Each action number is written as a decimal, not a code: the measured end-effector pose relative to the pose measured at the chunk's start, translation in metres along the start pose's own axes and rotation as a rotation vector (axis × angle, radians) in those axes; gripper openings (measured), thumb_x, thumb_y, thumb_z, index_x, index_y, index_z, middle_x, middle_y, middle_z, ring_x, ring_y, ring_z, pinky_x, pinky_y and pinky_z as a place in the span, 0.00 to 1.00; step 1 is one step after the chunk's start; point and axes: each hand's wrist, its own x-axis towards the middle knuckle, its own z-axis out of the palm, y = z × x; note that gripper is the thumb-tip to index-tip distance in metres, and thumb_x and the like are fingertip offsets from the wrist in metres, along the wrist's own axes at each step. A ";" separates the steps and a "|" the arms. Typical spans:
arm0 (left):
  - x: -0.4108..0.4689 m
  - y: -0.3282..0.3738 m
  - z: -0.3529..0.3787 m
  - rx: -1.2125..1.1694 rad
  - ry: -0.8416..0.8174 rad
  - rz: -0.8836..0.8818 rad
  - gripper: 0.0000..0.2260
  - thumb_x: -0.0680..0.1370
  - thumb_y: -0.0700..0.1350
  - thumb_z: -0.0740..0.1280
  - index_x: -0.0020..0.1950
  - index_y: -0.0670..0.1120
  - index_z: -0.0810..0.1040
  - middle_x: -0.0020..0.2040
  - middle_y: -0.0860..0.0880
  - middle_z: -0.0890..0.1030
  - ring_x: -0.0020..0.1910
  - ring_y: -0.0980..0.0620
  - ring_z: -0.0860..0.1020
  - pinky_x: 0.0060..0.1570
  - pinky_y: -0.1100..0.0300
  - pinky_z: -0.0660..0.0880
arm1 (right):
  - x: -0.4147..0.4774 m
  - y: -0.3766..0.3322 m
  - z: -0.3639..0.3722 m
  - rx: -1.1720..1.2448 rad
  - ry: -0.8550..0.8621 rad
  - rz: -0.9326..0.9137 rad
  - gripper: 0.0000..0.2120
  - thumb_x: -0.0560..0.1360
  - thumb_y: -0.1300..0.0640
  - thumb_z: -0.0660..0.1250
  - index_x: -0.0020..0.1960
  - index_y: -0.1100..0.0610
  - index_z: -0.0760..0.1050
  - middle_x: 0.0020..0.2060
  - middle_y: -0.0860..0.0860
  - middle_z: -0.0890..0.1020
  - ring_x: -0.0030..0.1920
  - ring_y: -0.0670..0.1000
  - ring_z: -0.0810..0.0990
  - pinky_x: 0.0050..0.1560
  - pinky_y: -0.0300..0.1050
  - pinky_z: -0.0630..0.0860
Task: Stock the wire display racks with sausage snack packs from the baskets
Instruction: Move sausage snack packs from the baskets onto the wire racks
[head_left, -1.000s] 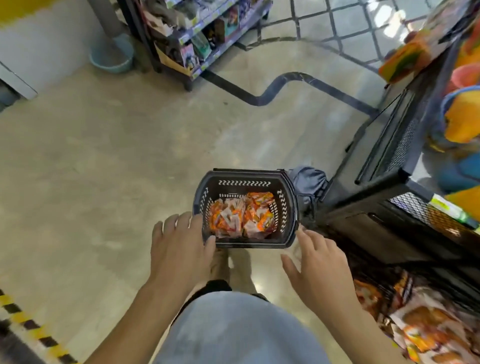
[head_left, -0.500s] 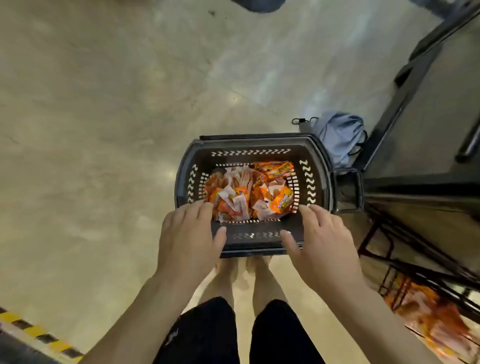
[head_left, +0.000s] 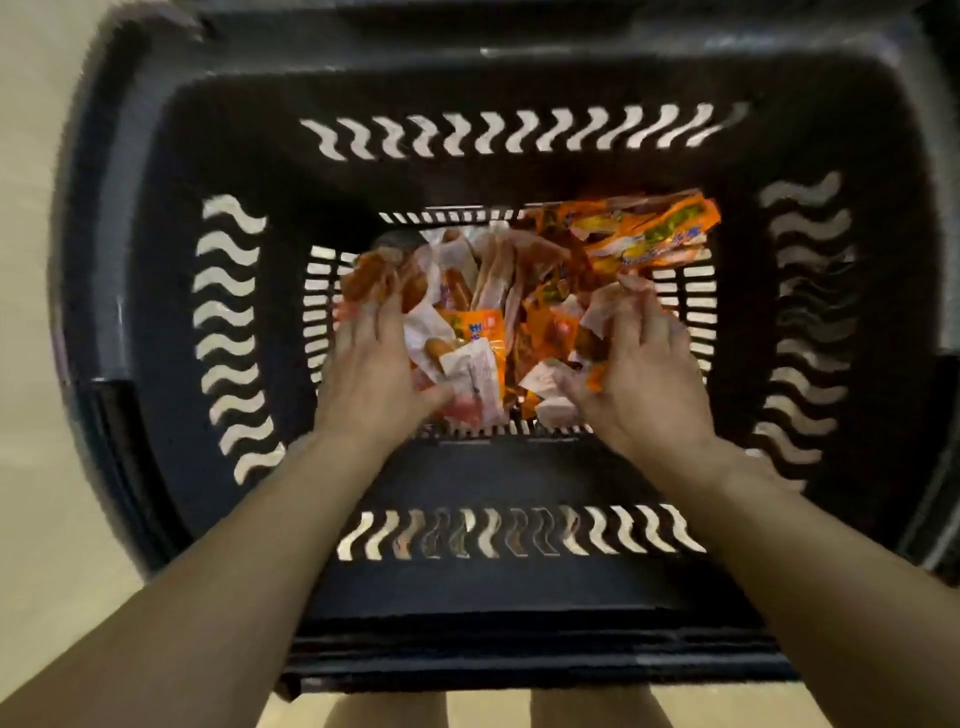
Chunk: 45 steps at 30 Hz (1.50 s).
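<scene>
- While both hands are down inside the dark plastic basket (head_left: 519, 150), the step in hand appears to be the gathering of a load of sausage snack packs (head_left: 519, 312) for transfer to the racks.
- The packs lie in a loose, unsorted heap on the basket floor, orange wrappers mixed with white sealed ends. A larger orange pack rests at the far right corner of the heap.
- The left hand (head_left: 374, 364) lies on the left part of the heap with its fingers extended and spread and its thumb out against a white-ended pack. The fingertips are blurred, and no closed hold is visible.
- The right hand (head_left: 639, 374) works the right part of the heap with its fingers curled. Fingers and thumb close on a few packs, with an orange wrapper showing under the thumb.
- The basket stands on a pale floor (head_left: 31, 260), and the person's legs (head_left: 384, 712) show just below its near wall.
- The wire display racks are not in view, so none of this load is stocked yet.
- The next move probably calls for the left hand to close on its share of packs. Both hands then lift straight up past the high side walls.
- The wrappers look slick and the heap is loose, so a full, firm handful is advisable. Packs held only by a sealed end may slip back into the basket.
</scene>
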 end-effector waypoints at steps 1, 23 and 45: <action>0.010 -0.003 0.008 -0.019 -0.003 0.024 0.54 0.69 0.63 0.78 0.84 0.47 0.50 0.82 0.43 0.57 0.81 0.41 0.55 0.79 0.42 0.57 | 0.011 0.003 0.010 0.004 -0.008 0.016 0.49 0.76 0.32 0.66 0.83 0.57 0.47 0.82 0.61 0.52 0.81 0.64 0.53 0.80 0.61 0.56; 0.011 0.018 0.032 0.243 0.161 0.364 0.32 0.68 0.55 0.80 0.67 0.47 0.73 0.72 0.46 0.71 0.71 0.43 0.68 0.66 0.47 0.63 | 0.047 0.029 0.029 0.061 -0.009 0.029 0.38 0.67 0.34 0.78 0.70 0.52 0.72 0.68 0.57 0.74 0.68 0.62 0.70 0.65 0.58 0.73; 0.003 0.008 -0.002 -0.286 -0.150 0.118 0.21 0.74 0.53 0.78 0.63 0.47 0.80 0.54 0.53 0.80 0.56 0.49 0.79 0.49 0.56 0.74 | -0.001 0.047 -0.022 0.797 -0.154 0.215 0.11 0.73 0.45 0.78 0.53 0.40 0.80 0.49 0.44 0.85 0.52 0.48 0.84 0.52 0.49 0.81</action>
